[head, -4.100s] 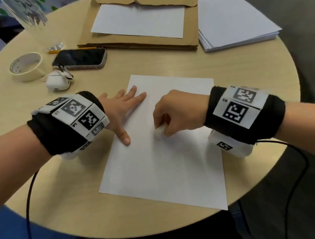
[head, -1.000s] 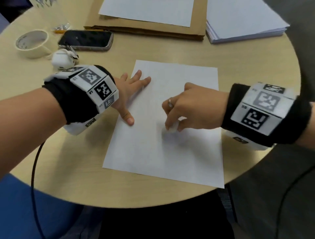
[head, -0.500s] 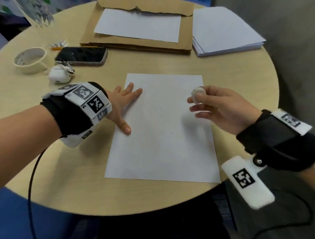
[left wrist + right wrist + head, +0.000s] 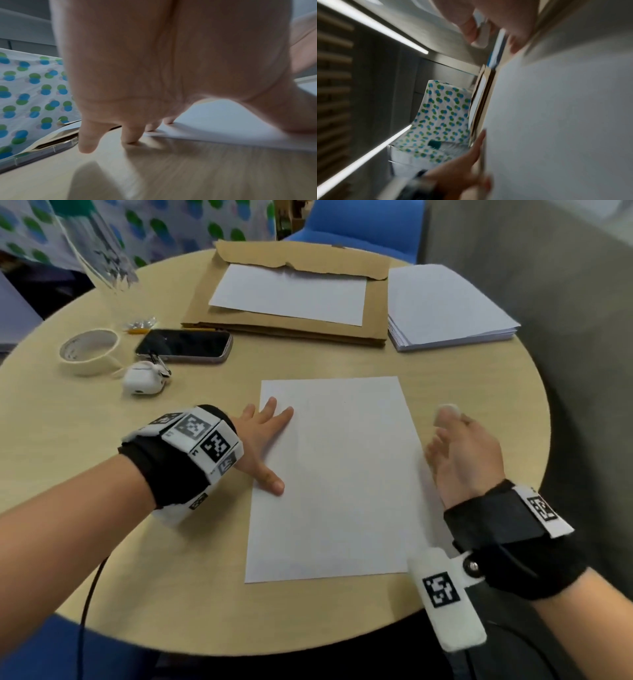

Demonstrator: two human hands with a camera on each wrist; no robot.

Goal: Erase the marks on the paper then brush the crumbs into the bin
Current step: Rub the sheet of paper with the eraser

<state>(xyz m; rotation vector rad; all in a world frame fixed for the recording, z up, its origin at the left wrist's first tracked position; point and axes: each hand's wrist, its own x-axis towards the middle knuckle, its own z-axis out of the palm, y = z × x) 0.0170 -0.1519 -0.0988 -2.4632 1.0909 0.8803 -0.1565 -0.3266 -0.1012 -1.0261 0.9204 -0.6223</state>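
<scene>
A white sheet of paper [image 4: 337,474] lies in the middle of the round wooden table [image 4: 102,440]; no marks show on it. My left hand [image 4: 263,446] lies flat with spread fingers [image 4: 130,135] on the sheet's left edge, holding it down. My right hand [image 4: 459,450] is raised on its side at the sheet's right edge, palm facing left. It pinches a small white eraser [image 4: 447,409] between thumb and fingertips, which also shows in the right wrist view as the eraser [image 4: 482,36]. No bin is in view.
A tape roll [image 4: 89,350], a white earbud case [image 4: 144,381] and a phone [image 4: 185,345] lie at the left rear. A brown envelope [image 4: 373,313] with a sheet on it and a paper stack [image 4: 445,306] sit at the back. A blue chair [image 4: 363,220] stands behind the table.
My right hand lifted the eraser off the middle of the sheet and swung out to the right edge, turning onto its side. My left hand stayed pressed on the paper.
</scene>
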